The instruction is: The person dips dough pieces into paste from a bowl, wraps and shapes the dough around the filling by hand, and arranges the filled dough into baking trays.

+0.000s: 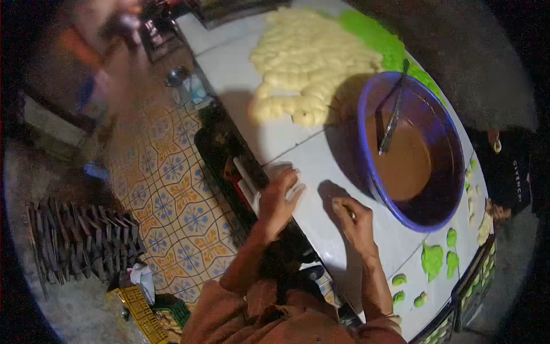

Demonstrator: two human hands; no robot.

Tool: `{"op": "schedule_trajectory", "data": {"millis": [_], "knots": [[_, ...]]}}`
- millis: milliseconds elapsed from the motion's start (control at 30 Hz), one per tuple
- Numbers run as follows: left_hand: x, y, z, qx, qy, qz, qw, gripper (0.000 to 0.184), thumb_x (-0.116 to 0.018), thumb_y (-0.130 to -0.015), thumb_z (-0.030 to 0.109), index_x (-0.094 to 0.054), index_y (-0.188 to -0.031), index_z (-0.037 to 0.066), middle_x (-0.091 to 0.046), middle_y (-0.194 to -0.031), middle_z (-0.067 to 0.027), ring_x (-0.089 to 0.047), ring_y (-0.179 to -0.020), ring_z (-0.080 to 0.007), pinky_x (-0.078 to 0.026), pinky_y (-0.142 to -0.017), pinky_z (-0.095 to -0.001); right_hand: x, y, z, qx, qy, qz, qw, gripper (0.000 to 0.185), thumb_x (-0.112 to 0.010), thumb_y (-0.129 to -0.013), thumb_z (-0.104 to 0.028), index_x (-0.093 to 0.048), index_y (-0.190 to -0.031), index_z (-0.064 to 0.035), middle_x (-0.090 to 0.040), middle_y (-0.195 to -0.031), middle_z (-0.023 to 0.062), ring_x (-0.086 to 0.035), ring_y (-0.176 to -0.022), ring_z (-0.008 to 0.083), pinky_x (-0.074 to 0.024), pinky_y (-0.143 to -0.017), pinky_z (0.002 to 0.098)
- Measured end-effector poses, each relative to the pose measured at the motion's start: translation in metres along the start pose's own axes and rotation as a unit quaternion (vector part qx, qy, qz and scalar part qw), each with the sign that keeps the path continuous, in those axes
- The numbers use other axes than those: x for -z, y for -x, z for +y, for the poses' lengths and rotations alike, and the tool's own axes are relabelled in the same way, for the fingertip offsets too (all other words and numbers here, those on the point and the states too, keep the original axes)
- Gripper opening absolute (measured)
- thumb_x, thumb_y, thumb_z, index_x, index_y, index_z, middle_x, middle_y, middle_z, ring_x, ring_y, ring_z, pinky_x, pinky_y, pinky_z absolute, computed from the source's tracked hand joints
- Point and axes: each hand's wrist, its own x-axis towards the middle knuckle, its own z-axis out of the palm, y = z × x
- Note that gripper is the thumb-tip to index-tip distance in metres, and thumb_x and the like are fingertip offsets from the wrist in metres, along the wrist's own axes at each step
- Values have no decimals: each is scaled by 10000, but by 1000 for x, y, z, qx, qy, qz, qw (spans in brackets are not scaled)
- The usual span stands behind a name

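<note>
My left hand (282, 194) is over the near edge of the white tiled table (229, 60), fingers apart, holding nothing visible. To its right, my right hand (354, 219) is above the tabletop with its fingers curled; what they hold, if anything, is too small to name. Beyond and right of it stands a purple basin (372, 172) with brown liquid (404, 166) inside. A dark-handled utensil (392, 123) leans in the basin. Many pale dough pieces (315, 57) lie at the far end, beside bright green dough (381, 43). Small green pieces (432, 260) lie at the lower right.
A person in a black shirt (510, 166) is at the table's right side, a hand (497, 212) near pale pieces. Left are a patterned tile floor (172, 195), stacked dark slats (86, 238) and a yellow crate (134, 315). A dark rack (464, 286) stands at the lower right.
</note>
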Motion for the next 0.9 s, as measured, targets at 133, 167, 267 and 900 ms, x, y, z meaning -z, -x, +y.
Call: {"op": "schedule_trajectory", "data": {"millis": [133,167,267,900], "knots": [[53,-104,-46,-81,-157,152,973,397,-667,-860,271,-590,-1143,4,-610,-1147,-185,-586,-1066,-366,-470,-922,-424,-41,-83,-21,45,37,-53,997,265,-631,-912,-197,-679,-1037,31,-696,-935,166,-642,-838,181,-508,-759,310],[57,-126,-57,-67,-143,169,973,414,-667,-859,296,-588,-1143,5,-610,-1144,-191,-585,-1062,-375,-470,-917,-430,-48,-103,-41,90,53,-47,993,243,-634,-904,-185,-675,-1026,21,-687,-936,182,-654,-831,209,-512,-761,327],[61,-180,-85,-18,-122,202,972,461,-662,-859,360,-583,-1144,6,-609,-1132,-210,-582,-1050,-396,-469,-904,-445,-71,-168,-69,161,167,-15,973,264,-607,-875,-209,-634,-1078,-45,-641,-1073,210,-628,-983,384,-503,-826,419],[79,-121,-20,161,365,171,901,297,-691,-845,127,-551,-1074,1,-621,-911,-80,-611,-781,-136,-508,-697,-276,-90,-178,-70,428,145,25,892,329,-708,-735,-140,-597,-1004,11,-642,-881,186,-626,-869,344,-446,-935,486]]}}
